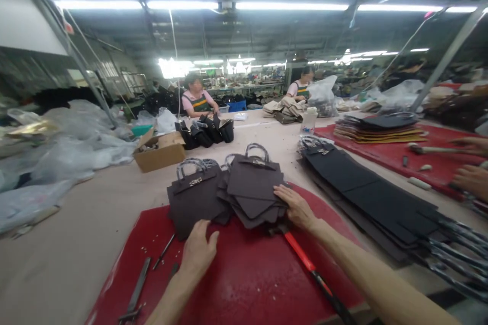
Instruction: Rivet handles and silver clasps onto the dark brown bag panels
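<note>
My left hand (199, 253) lies flat and open on the red mat (244, 284), its fingertips at the near edge of a dark brown bag panel stack (194, 200) with metal clasps and handles. My right hand (296, 208) rests open, fingers spread, on the near right corner of a second stack of dark brown panels (253, 188). A red-handled tool (305, 259) lies on the mat under my right wrist, its head tucked below the stack.
Metal punches (137, 289) lie on the mat's left. A long row of black panels (366, 193) runs along the right. A cardboard box (158, 151) sits at the left. A co-worker's hands (470, 172) work over another red mat; two people sit farther back.
</note>
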The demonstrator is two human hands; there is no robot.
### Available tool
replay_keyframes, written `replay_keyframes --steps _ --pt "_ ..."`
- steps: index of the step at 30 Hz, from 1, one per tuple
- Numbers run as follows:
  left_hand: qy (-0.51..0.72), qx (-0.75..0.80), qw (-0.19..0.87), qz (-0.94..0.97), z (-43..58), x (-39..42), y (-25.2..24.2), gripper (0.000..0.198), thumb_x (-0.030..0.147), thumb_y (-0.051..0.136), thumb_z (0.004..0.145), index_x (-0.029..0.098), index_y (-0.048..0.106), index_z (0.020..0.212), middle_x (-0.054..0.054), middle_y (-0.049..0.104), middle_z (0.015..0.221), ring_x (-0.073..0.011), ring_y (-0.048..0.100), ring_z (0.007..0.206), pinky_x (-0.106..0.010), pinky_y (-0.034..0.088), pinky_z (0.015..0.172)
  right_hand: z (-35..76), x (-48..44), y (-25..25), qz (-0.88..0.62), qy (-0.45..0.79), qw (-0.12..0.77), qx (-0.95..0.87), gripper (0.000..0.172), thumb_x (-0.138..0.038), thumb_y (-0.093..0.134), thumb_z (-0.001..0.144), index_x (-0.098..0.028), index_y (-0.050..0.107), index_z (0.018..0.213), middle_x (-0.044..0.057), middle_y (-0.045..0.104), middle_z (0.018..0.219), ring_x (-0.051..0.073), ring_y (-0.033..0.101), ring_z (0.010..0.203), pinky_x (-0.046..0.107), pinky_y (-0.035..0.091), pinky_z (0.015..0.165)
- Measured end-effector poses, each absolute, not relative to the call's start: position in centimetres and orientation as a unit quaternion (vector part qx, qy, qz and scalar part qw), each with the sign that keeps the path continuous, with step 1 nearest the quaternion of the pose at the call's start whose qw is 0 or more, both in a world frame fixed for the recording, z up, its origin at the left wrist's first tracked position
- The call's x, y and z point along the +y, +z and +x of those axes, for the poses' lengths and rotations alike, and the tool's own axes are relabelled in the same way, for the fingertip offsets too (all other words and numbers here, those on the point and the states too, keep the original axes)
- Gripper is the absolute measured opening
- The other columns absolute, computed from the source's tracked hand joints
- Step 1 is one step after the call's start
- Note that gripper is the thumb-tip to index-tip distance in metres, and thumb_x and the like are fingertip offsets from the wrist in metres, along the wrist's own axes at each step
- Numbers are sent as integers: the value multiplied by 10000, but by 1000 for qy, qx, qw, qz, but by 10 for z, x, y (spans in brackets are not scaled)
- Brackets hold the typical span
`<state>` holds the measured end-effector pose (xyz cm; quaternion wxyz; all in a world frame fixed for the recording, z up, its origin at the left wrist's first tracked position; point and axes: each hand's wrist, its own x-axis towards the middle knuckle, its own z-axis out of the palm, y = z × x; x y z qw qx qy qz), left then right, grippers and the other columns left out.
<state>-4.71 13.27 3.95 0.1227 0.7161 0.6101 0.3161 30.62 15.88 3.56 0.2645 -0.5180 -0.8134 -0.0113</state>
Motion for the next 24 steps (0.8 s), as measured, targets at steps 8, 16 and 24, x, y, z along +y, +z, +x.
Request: replay_keyframes --steps 8,16,24 --pt "359 540 65 759 -6 179 64 429 314 485 931 67 605 1261 -203 549 1387 -307 490 1338 -447 392 1172 327 168 24 -503 26 265 -822 579 -38 393 766 -149 669 1262 123 573 1435 235 480 1391 465 406 1168" --pt "234 546 109 797 54 177 58 541 316 475 903 103 566 1392 -179 386 1570 -353 303 1487 -534 251 1238 341 180 -9 -492 -1 352 -796 573 -93 409 775 -273 707 1231 100 606 1396 242 548 1328 449 484 1108" --pt "203 516 114 824 67 165 22 574 386 636 810 232 617 1363 -133 412 1554 -354 315 1480 -533 291 1218 316 149 74 -531 -11 464 -709 488 -225 468 820 -342 690 1238 82 664 1315 315 616 1238 529 535 1049"
